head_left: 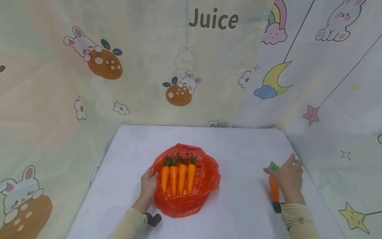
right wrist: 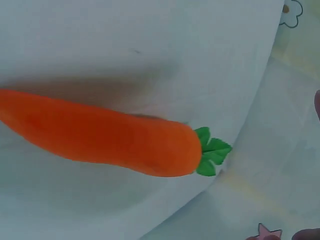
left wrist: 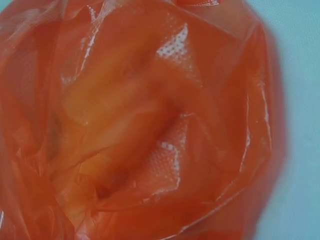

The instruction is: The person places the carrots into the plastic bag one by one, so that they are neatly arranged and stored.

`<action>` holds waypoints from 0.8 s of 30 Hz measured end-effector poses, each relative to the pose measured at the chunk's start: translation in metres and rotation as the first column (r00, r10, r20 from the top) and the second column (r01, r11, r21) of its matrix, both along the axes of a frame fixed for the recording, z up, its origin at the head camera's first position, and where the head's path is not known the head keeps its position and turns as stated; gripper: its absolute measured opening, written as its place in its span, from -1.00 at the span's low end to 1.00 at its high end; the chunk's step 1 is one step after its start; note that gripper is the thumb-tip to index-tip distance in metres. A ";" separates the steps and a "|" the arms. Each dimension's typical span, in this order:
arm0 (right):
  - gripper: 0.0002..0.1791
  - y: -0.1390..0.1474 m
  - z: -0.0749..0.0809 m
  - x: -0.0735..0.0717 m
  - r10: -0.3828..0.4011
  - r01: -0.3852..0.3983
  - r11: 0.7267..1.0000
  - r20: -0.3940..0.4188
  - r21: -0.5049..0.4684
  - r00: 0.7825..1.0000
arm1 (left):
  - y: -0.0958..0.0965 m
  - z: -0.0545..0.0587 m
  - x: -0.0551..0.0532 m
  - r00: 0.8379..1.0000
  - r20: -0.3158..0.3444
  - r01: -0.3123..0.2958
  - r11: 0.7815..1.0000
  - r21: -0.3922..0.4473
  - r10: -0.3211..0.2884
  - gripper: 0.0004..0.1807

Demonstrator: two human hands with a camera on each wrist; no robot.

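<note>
An opened red plastic bag (head_left: pixel 206 179) sits on the white table, with several orange carrots (head_left: pixel 182 179) side by side in it, green tops pointing to the back. My left hand (head_left: pixel 148 186) grips the bag's left edge, some of its fingers hidden by the plastic. Seen from the left wrist, the crumpled red plastic (left wrist: pixel 215 100) fills most of the view. At the table's right side, my right hand (head_left: pixel 289 179) is over a single carrot (right wrist: pixel 125 140) with green leaves, thumb and fingers spread apart. In the right wrist view its fingertips show only at the right edge, apart from the carrot.
The white table (head_left: pixel 238 149) ends at the back against a hanging cloth (head_left: pixel 143 89) printed with rabbits, flowers and stars. More of this cloth hangs along both sides. A black wrist-camera mount (head_left: pixel 153 219) sticks out beside the left wrist, close to the bag.
</note>
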State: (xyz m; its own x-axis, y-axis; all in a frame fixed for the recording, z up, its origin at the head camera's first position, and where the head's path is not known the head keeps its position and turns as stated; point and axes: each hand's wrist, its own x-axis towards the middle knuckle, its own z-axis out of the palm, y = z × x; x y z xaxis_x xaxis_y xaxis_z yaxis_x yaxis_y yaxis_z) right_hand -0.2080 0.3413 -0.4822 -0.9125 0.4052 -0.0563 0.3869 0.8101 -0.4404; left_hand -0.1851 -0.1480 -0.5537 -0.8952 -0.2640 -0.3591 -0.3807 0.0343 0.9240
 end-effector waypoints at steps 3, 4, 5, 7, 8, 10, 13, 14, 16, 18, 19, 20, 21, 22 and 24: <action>0.46 0.012 -0.011 0.001 -0.002 0.006 0.999 0.081 -0.046 0.997 | 0.000 -0.001 -0.001 1.000 0.004 -0.003 1.000 0.003 0.003 -0.48; 0.45 0.017 -0.015 0.001 0.006 0.001 0.998 0.111 -0.060 0.994 | 0.000 -0.001 -0.001 1.000 0.005 -0.003 1.000 0.003 0.003 -0.48; 0.43 0.021 -0.019 0.001 0.015 -0.005 0.997 0.140 -0.075 0.990 | 0.000 -0.001 -0.002 1.000 0.006 -0.005 1.000 0.001 0.005 -0.49; 0.40 0.027 -0.027 0.001 0.028 -0.004 0.992 0.197 -0.122 0.980 | -0.001 -0.001 -0.002 1.000 0.006 -0.008 1.000 -0.003 0.008 -0.49; 0.39 0.030 -0.031 0.001 0.029 0.006 0.989 0.230 -0.151 0.973 | 0.000 -0.001 -0.002 1.000 0.007 -0.009 1.000 -0.004 0.009 -0.49; 0.38 0.035 -0.038 0.001 0.032 0.026 0.980 0.284 -0.198 0.958 | -0.001 -0.001 -0.002 1.000 0.007 -0.010 1.000 -0.006 0.010 -0.48; 0.37 0.040 -0.044 0.001 0.014 0.076 0.963 0.332 -0.258 0.943 | 0.000 0.001 -0.002 1.000 0.008 -0.012 1.000 -0.011 0.012 -0.48; 0.36 0.041 -0.046 0.000 0.013 0.083 0.960 0.342 -0.266 0.940 | 0.000 0.002 -0.003 1.000 0.008 -0.013 1.000 -0.014 0.013 -0.48; 0.35 0.041 -0.047 -0.001 0.000 0.102 0.957 0.353 -0.271 0.936 | 0.001 0.002 -0.003 1.000 0.009 -0.016 1.000 -0.019 0.016 -0.49; 0.32 0.040 -0.048 -0.002 -0.016 0.119 0.957 0.362 -0.264 0.932 | 0.001 0.002 -0.003 1.000 0.005 -0.018 1.000 -0.025 0.018 -0.49; 0.29 0.040 -0.048 -0.002 -0.022 0.123 0.958 0.364 -0.257 0.931 | 0.001 0.002 -0.003 1.000 0.003 -0.017 0.999 -0.027 0.017 -0.49; 0.26 0.039 -0.047 -0.003 -0.025 0.123 0.961 0.366 -0.247 0.930 | 0.001 0.002 -0.003 1.000 0.003 -0.018 1.000 -0.025 0.018 -0.49; 0.23 0.038 -0.047 -0.003 -0.030 0.125 0.963 0.366 -0.239 0.930 | 0.000 0.002 -0.003 1.000 0.000 -0.018 1.000 -0.022 0.018 -0.49; 0.20 0.038 -0.046 -0.003 -0.027 0.119 0.966 0.366 -0.230 0.930 | 0.000 0.002 -0.002 1.000 -0.002 -0.017 1.000 -0.022 0.017 -0.49; 0.13 0.037 -0.046 -0.004 -0.017 0.107 0.969 0.368 -0.224 0.930 | 0.000 0.001 -0.002 1.000 -0.008 -0.015 1.000 -0.021 0.015 -0.49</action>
State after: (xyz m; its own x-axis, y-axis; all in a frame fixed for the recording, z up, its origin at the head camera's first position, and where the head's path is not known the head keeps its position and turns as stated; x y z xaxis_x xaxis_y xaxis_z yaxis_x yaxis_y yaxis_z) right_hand -0.2117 0.3782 -0.5278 -0.7851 0.3941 -0.4779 0.6016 0.6690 -0.4365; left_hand -0.1870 -0.1482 -0.5523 -0.8938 -0.2853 -0.3461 -0.3741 0.0483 0.9261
